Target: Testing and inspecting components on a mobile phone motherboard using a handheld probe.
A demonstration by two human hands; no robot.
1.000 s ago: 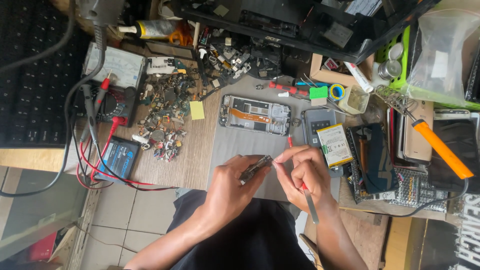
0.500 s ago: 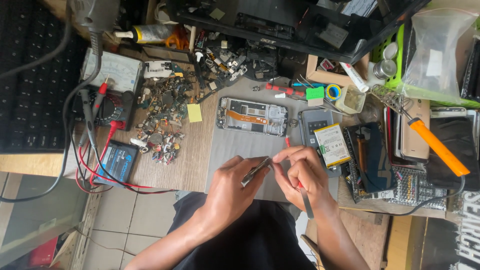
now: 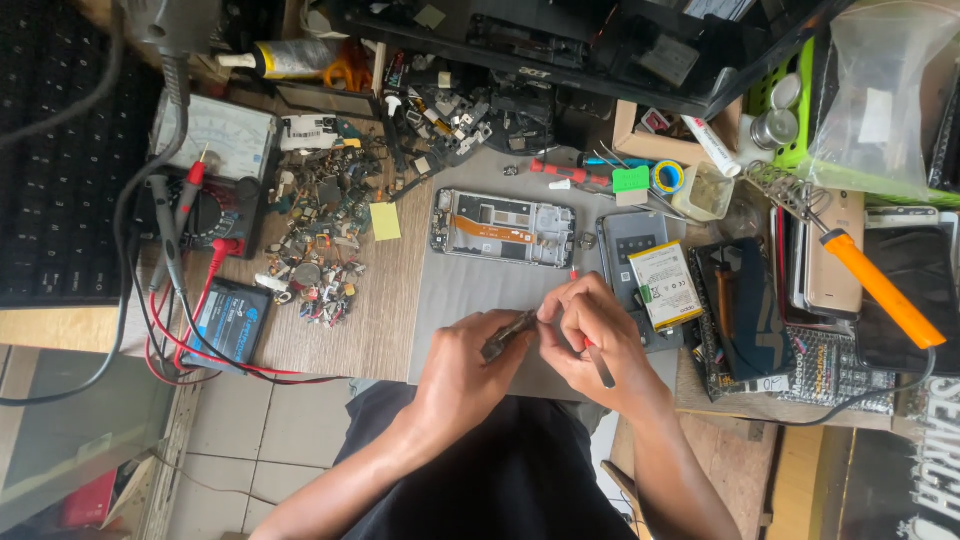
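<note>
Tweezers [image 3: 508, 333] sit pinched in the left hand [image 3: 470, 370], their tips pointing toward the right hand [image 3: 590, 335], which meets them over the grey mat [image 3: 470, 290] on the bench [image 3: 385, 320]. That right hand is closed around a red-handled screwdriver [image 3: 597, 360], its shaft sticking out below the fingers. Whatever small part lies between the two hands is hidden. Just beyond the knuckles lies an opened phone frame [image 3: 505, 228]; a yellow-labelled battery [image 3: 665, 285] rests just right of the right hand.
</note>
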